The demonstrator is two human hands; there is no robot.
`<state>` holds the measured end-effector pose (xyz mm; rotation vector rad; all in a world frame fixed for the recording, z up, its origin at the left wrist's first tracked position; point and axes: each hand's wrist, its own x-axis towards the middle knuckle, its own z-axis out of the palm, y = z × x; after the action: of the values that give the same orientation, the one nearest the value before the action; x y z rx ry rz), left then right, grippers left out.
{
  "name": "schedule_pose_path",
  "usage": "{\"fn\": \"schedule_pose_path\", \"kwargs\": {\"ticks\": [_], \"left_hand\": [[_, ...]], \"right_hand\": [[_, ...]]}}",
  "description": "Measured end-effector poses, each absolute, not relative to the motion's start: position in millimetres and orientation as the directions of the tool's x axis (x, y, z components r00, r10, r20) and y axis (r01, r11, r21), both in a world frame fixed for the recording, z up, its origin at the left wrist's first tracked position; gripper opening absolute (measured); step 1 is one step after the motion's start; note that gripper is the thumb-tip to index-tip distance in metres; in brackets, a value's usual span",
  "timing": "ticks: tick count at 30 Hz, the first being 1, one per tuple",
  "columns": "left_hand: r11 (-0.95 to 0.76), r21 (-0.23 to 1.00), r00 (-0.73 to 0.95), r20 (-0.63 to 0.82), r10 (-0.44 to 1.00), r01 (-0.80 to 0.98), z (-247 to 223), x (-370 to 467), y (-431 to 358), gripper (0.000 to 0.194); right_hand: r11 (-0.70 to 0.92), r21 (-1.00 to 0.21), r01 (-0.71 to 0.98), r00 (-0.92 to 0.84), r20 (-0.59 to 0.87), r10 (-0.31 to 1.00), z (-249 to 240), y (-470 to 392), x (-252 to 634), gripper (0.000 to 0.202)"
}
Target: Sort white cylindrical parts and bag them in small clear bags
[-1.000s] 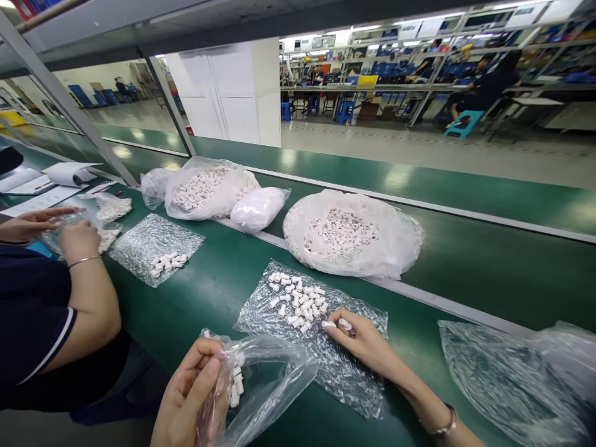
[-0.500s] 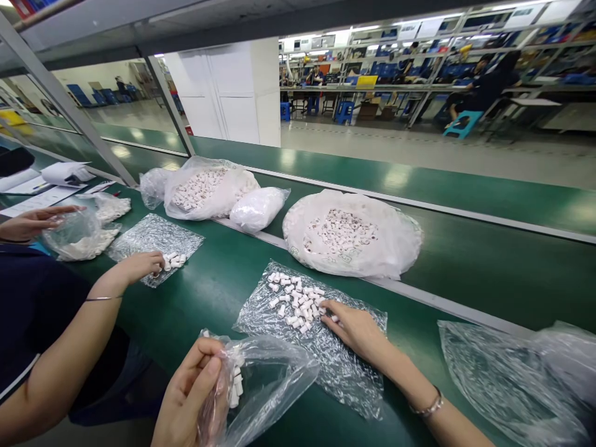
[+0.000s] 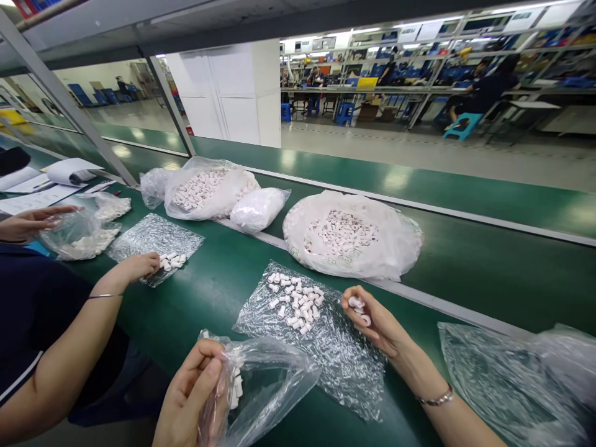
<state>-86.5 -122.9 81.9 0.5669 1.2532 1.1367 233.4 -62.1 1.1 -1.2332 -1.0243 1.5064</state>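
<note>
My left hand [image 3: 198, 388] pinches the edge of a clear plastic bag [image 3: 274, 379], whose mouth gapes to the right; some white fittings [image 3: 236, 386] lie inside it. My right hand [image 3: 372, 320] is turned palm up with its fingers curled round a few small white plastic fittings [image 3: 357, 305]. It is over the right side of a crinkled clear plastic sheet [image 3: 339, 360]. On that sheet's upper left part lies a loose pile of the same short white fittings [image 3: 300, 301]. Behind it rests a large open bag of fittings [image 3: 349, 233].
At left a co-worker's hand [image 3: 142, 266] reaches to fittings on another plastic sheet [image 3: 153, 239]; the other hand holds a bag [image 3: 77, 233]. More filled bags [image 3: 205, 189] lie at the back. Empty clear bags [image 3: 507, 372] lie at right. A metal post [image 3: 170, 105] rises beyond.
My right hand has lifted from the pile, moved right and turned palm up with a few fittings in it. My left hand and its bag have stayed put.
</note>
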Motion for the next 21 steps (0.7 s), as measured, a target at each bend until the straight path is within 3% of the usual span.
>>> {"fn": "schedule_pose_path", "kwargs": {"ticks": [2, 4, 7, 12, 14, 16, 19, 21], "left_hand": [[0.390, 0.853, -0.096, -0.445, 0.890, -0.346, 81.1, -87.6, -122.6, 0.032], [0.405, 0.842, -0.086, -0.461, 0.883, -0.355, 80.5, -88.8, -122.7, 0.036], [0.404, 0.833, -0.096, -0.469, 0.878, -0.378, 79.8, -90.0, -123.1, 0.038], [0.357, 0.857, -0.081, -0.413, 0.907, -0.372, 78.4, -90.8, -121.6, 0.035], [0.348, 0.873, -0.041, -0.384, 0.923, -0.340, 80.0, -88.4, -119.5, 0.033], [0.342, 0.891, -0.024, -0.365, 0.931, -0.297, 83.6, -82.4, -117.6, 0.030], [0.324, 0.913, 0.019, -0.330, 0.944, -0.247, 89.4, -68.7, -117.3, 0.029], [0.312, 0.926, 0.094, -0.298, 0.950, -0.213, 91.0, -60.0, -119.4, 0.028]], "right_hand": [[-0.154, -0.967, 0.203, -0.108, -0.179, 0.978, 0.8, -57.0, 229.4, 0.038], [0.023, -0.807, 0.590, -0.139, -0.073, 0.988, -2.6, -52.2, 223.8, 0.032], [0.169, -0.547, 0.820, -0.203, -0.002, 0.979, -14.1, -46.4, 216.7, 0.026], [0.169, -0.482, 0.860, -0.201, -0.014, 0.980, -9.5, -51.0, 214.8, 0.021], [0.149, -0.522, 0.840, -0.184, -0.014, 0.983, 18.6, -62.7, 212.3, 0.024], [0.139, -0.648, 0.749, -0.205, -0.026, 0.979, 57.5, -79.0, 203.9, 0.027], [0.292, -0.757, 0.585, -0.463, -0.016, 0.886, 105.3, -100.6, 175.6, 0.020], [0.453, -0.683, 0.573, -0.621, -0.001, 0.783, 112.3, -106.0, 147.6, 0.014]]}}
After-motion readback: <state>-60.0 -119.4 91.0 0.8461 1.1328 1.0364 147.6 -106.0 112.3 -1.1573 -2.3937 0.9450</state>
